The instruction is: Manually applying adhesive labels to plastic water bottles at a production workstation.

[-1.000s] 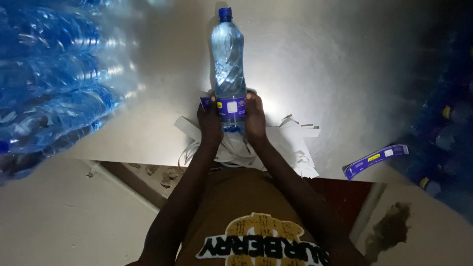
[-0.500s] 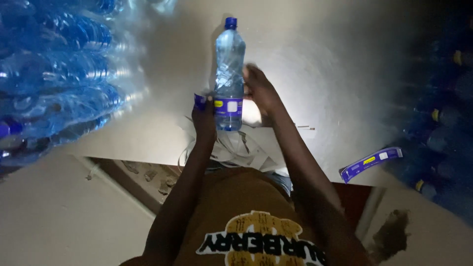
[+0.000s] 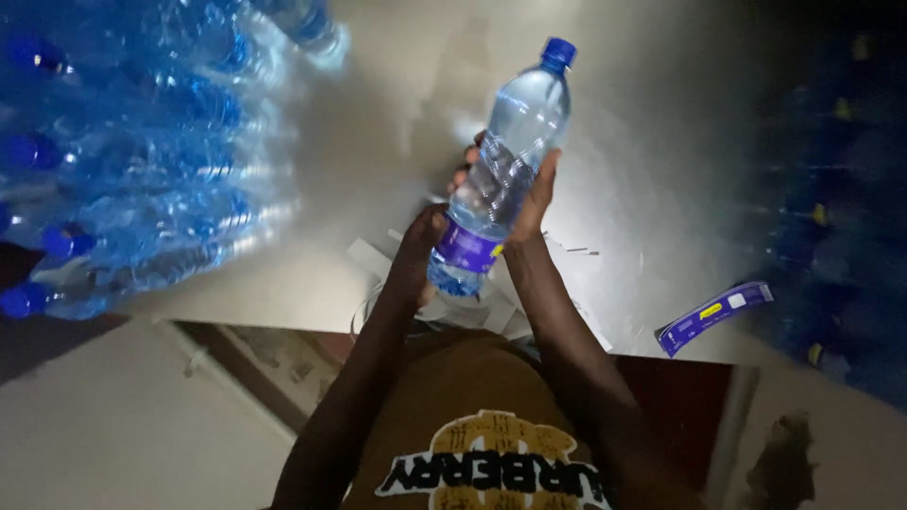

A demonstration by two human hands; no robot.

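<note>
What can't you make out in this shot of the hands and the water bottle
Head view:
- Bottle base: hidden behind the left hand.
- Right hand fingers: mostly behind the bottle.
- Stacked bottles at left: motion-blurred, cut by the edge.
- Bottles at right: too dark.
- Loose label: print too small.

A pale desk (image 3: 283,274) fills the upper part of the view, lit brightly near its middle and falling into deep shadow toward the right edge. Below the desk's near edge lies a light floor (image 3: 113,425) with a dark reddish-brown strip (image 3: 283,354) littered with small bits of debris, and a brownish stain (image 3: 779,463) marks the floor at lower right. The room is dim overall, its right side nearly black.
</note>
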